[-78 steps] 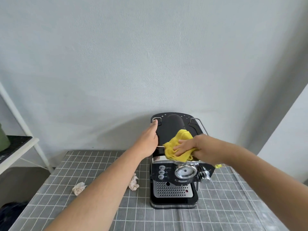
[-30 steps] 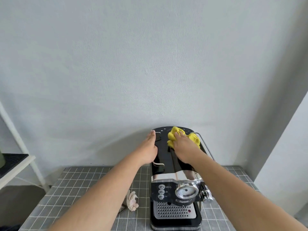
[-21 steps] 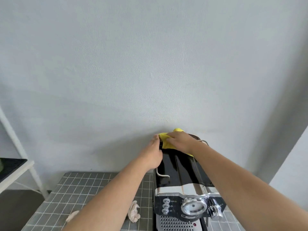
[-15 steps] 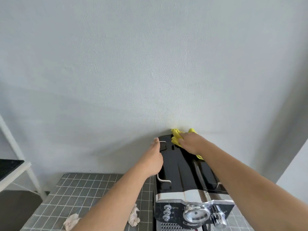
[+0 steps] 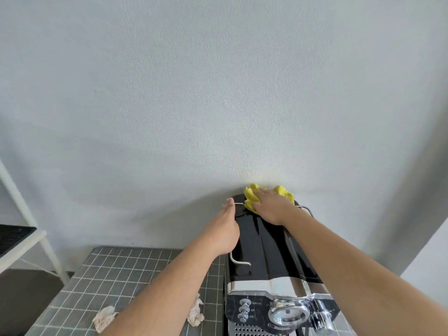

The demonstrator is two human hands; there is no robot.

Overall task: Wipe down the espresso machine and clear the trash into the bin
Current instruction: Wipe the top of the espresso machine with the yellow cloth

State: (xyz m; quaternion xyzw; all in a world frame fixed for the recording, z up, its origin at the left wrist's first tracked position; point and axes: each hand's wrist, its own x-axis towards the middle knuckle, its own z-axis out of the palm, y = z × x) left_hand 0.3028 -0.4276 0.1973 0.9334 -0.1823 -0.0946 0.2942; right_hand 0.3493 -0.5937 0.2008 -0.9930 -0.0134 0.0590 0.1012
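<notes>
A black and chrome espresso machine (image 5: 264, 258) stands on the grey tiled table (image 5: 116, 275), its back against the wall. My right hand (image 5: 271, 207) lies flat on a crumpled yellow cloth (image 5: 252, 198) and presses it onto the machine's top at the rear edge. My left hand (image 5: 225, 229) rests against the machine's left side by the wire rail, fingers extended. Two crumpled paper scraps lie on the table left of the machine, one (image 5: 195, 314) close to it and the other (image 5: 103, 318) further left.
A white shelf frame with a black mat (image 5: 14, 236) stands at the left edge. The pale wall rises right behind the machine, and a white surface (image 5: 429, 263) closes the right side.
My right hand has slid the yellow cloth from the front of the machine's top to its rear edge. My left hand has stayed on the left side. The view has moved closer.
</notes>
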